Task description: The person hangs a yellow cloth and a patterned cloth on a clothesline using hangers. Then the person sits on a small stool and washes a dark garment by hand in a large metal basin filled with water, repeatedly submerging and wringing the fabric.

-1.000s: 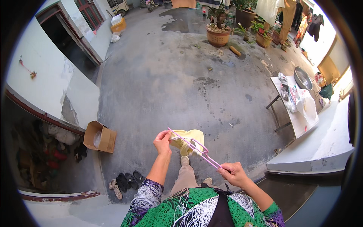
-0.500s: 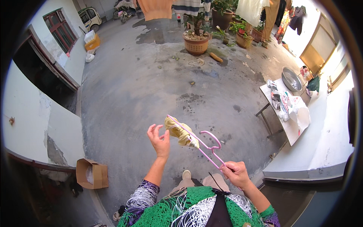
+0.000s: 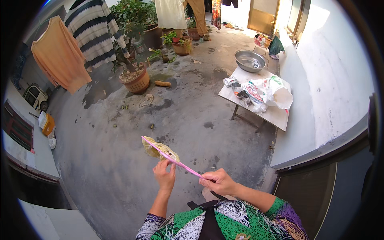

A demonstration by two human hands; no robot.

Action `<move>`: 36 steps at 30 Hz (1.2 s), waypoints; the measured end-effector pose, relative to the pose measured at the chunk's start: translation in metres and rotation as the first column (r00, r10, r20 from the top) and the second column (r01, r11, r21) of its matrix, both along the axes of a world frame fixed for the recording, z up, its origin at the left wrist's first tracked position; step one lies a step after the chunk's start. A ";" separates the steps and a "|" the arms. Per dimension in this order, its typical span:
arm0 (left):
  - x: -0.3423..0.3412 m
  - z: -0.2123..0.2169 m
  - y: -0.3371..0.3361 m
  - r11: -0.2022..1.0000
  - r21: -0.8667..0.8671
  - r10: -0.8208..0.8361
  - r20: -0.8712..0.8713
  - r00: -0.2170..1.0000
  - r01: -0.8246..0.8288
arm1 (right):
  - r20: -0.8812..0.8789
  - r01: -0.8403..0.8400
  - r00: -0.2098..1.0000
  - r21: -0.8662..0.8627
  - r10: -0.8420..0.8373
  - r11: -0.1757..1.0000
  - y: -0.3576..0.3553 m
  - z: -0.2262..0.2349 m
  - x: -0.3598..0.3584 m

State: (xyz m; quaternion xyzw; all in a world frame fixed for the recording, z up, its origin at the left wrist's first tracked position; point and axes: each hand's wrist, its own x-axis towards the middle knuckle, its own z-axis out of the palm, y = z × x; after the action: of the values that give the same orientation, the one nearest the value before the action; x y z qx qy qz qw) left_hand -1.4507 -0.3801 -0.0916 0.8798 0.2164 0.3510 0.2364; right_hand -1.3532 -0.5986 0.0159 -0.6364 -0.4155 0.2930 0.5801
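My right hand (image 3: pixel 218 181) is closed around one end of a pink clothes hanger (image 3: pixel 191 171), held out in front of my body. A small bunched yellow cloth garment (image 3: pixel 150 149) hangs on the hanger's far left part; what kind of garment it is cannot be made out. Just below it, my left hand (image 3: pixel 164 176) has its fingertips drawn together at the cloth's lower edge, seemingly pinching it. The hanger is seen nearly edge-on, so its hook does not show clearly.
At right stands a white table (image 3: pixel 276 119) with plastic bags (image 3: pixel 256 93) and a metal basin (image 3: pixel 250 61). An orange top (image 3: pixel 62 54) and a striped sweater (image 3: pixel 91 30) hang at the far left. Potted plants (image 3: pixel 136 82) stand behind, on a damp concrete floor.
My view has swung to the right. The hanger has turned from showing its hook to nearly edge-on. My left hand, spread beside the cloth before, is now at its lower edge.
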 end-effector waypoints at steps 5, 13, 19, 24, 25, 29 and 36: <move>0.069 0.010 0.031 0.988 -0.131 0.101 0.188 0.977 -0.077 | 0.027 0.007 1.000 0.050 -0.008 0.999 0.018 -0.003 0.060; 0.162 0.000 0.085 0.993 -0.111 0.026 -0.023 0.999 -0.028 | 0.012 0.054 0.998 0.053 -0.055 0.997 0.062 -0.004 0.141; 0.227 0.017 0.122 0.985 0.033 -0.171 0.051 0.984 0.169 | -0.007 0.144 0.989 -0.024 -0.144 0.989 0.115 -0.005 0.210; 0.277 0.001 0.199 0.955 -0.232 -0.190 0.000 0.982 0.185 | -0.049 0.252 0.965 -0.110 -0.259 0.961 0.161 0.003 0.275; 0.289 0.003 0.213 0.943 -0.270 -0.192 0.024 0.981 0.192 | -0.013 0.264 0.963 -0.120 -0.268 0.957 0.172 0.005 0.288; 0.337 0.016 0.255 0.929 -0.330 -0.162 0.051 0.986 0.169 | 0.063 0.331 0.943 -0.081 -0.327 0.940 0.199 0.027 0.336; 0.481 0.017 0.267 0.944 -0.146 -0.289 0.070 0.955 0.296 | -0.077 0.370 0.925 -0.055 -0.373 0.928 0.246 0.032 0.441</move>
State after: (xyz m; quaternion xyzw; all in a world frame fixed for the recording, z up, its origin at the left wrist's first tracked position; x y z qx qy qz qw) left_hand -0.9701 -0.1129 -0.0742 0.8726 0.1042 0.3150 0.3585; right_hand -0.9117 -0.3528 0.0478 -0.7016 -0.2561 0.2133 0.6298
